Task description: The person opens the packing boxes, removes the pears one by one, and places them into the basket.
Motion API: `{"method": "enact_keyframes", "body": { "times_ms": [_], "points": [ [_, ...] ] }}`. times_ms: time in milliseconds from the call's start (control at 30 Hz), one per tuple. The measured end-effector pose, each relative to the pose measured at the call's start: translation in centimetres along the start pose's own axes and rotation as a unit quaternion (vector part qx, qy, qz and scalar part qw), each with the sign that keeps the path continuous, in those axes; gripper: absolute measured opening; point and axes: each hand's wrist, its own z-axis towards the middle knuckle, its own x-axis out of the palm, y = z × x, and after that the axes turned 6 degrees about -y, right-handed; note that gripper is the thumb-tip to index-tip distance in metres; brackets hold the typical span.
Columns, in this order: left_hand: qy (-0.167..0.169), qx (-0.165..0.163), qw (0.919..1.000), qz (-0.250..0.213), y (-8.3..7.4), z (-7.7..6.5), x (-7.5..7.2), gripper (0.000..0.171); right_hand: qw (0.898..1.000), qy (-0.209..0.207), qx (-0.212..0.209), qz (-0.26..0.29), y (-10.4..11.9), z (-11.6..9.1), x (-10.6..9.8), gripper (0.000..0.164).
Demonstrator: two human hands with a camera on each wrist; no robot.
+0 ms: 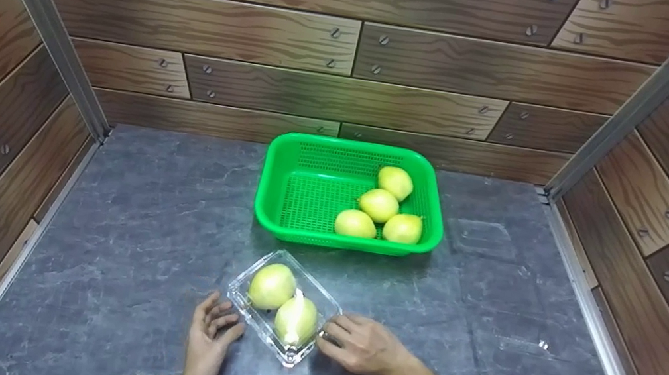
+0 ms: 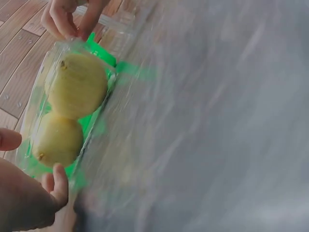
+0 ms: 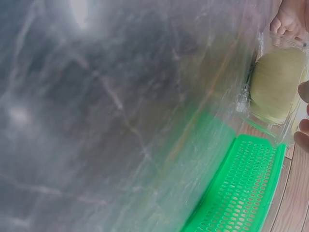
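Observation:
A clear plastic clamshell box (image 1: pixel 251 322) lies turned at an angle on the table, its lid appearing to lie over two yellow-green pears (image 1: pixel 272 286). At the box's right corner my right hand (image 1: pixel 364 345) pinches the edge between thumb and fingers; the left wrist view shows this right hand (image 2: pixel 75 19) at the far end. My left hand (image 1: pixel 211 336) is beside the box's left side, fingers loosely bent and holding nothing. In the right wrist view, one pear (image 3: pixel 277 84) shows through the plastic, and my right fingertips (image 3: pixel 303 126) appear at the image's edge.
Behind the box stands a green perforated basket (image 1: pixel 271 184) with several pears (image 1: pixel 379 206) in its right half. On the right of the table lie other clear plastic pieces (image 1: pixel 484 238), hard to make out. Wood-patterned walls (image 1: pixel 356 50) enclose the back and sides.

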Motion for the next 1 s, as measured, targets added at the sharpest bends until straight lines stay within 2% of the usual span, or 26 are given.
{"method": "enact_keyframes", "body": {
  "times_ms": [233, 433, 567, 800, 1000],
  "points": [
    [0.021, -0.036, 0.9978, -0.051, 0.6, -0.6, 0.4, 0.084, 1.000, 0.001, 0.003, -0.002, 0.1, 0.0, -0.1, 0.024],
    [0.046, -0.042, 0.9941, -0.089, 1.0, -1.0, 0.6, 0.082, 1.000, 0.004, 0.005, -0.003, 0.3, 0.1, -0.1, 0.025],
    [0.052, -0.044, 0.9928, -0.098, 1.1, -1.1, 0.7, 0.080, 1.000, 0.007, 0.006, 0.002, 0.5, 0.2, -0.1, 0.028],
    [0.066, -0.069, 0.9897, -0.107, 1.0, -1.3, 1.1, 0.085, 1.000, 0.006, 0.005, 0.004, 0.5, 0.2, 0.0, 0.030],
    [0.079, -0.065, 0.9863, -0.129, 1.2, -1.5, 1.2, 0.087, 1.000, 0.004, 0.001, 0.000, 0.5, 0.2, 0.2, 0.028]
  ]
}}
